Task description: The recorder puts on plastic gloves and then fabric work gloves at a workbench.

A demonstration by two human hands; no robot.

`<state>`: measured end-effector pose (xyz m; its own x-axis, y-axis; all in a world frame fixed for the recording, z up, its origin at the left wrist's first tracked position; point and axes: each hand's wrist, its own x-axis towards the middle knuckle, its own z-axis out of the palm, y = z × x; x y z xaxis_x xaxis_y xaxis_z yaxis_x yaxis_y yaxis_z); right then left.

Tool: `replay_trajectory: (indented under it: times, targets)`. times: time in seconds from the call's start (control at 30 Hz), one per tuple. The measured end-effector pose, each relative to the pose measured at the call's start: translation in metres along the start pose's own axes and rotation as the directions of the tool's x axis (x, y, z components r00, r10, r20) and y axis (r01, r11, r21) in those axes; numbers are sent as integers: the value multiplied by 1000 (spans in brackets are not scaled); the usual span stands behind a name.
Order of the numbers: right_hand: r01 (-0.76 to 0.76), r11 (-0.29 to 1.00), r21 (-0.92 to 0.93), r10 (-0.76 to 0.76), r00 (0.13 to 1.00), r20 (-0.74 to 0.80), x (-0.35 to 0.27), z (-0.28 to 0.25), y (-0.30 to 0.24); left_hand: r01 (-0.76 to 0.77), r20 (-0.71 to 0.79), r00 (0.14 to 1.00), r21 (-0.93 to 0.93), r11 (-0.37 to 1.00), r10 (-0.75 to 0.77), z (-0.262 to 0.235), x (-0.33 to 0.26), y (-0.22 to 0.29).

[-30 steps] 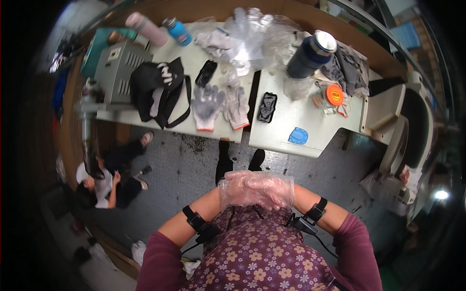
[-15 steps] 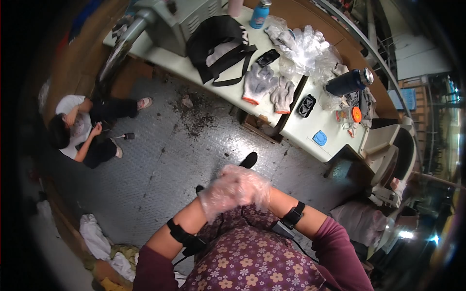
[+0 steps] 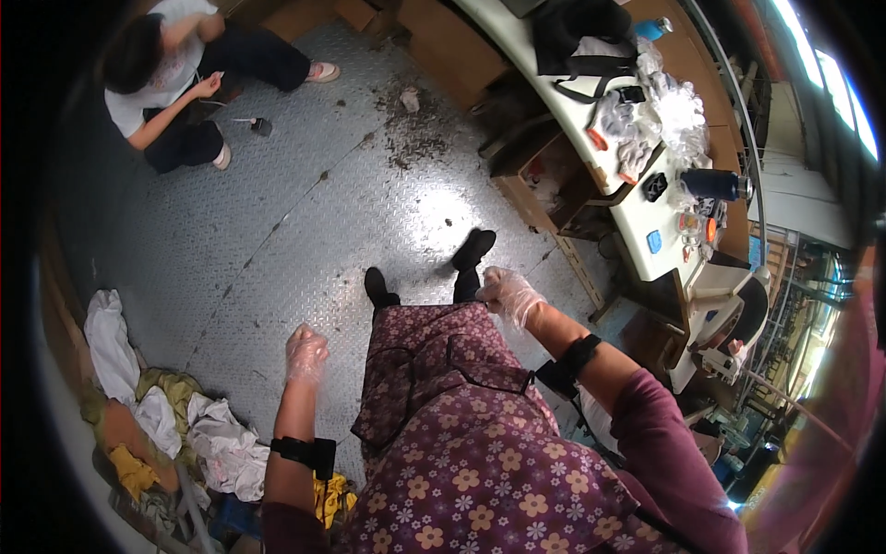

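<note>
My left hand (image 3: 306, 354), in a thin clear plastic glove, hangs over the metal floor to the left of my flowered apron (image 3: 461, 406). Its fingers are curled into a loose fist, and nothing shows in them. My right hand (image 3: 508, 294), gloved the same way, is held in front of me just right of my dark shoe (image 3: 473, 249). Its fingers are bent in, with no object visible. The two hands are well apart and touch nothing around them. Each forearm wears a black strap, such as the left strap (image 3: 303, 452).
A person (image 3: 175, 83) sits low at the upper left. At the right, a pale table (image 3: 637, 240) bears a black bag (image 3: 581, 37), work gloves (image 3: 616, 120), clear plastic bags (image 3: 678, 111) and a dark bottle (image 3: 711, 183). A cloth pile (image 3: 221, 443) lies lower left; debris (image 3: 411, 138) litters the floor.
My hands were together in front of my apron; they have parted, left hand to the left, right hand to the right. My view has swung, so the table now sits farther right.
</note>
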<state>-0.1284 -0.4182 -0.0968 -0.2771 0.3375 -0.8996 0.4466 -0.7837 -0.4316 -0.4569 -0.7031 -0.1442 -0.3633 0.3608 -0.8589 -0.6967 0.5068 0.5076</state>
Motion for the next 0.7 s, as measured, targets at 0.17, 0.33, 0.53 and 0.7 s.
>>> replay_trajectory:
  times: [0.17,0.33,0.53,0.7]
  targets:
    - [-32,982,-184,28,999,-24,-3,40,-9,17,-102,994,-90,996,-26,-30,-13,-32]
    - [-12,999,-33,13,1000,24,-29,59,-31,68,28,998,-199,978,-63,8,-12,-8]
    - [-4,977,211,-12,997,75,-64,30,-59,-265,344,914,110,958,214,105,-20,53]
    - [38,950,310,-70,993,92,-69,-16,-71,-194,421,904,257,947,70,194,-40,89]
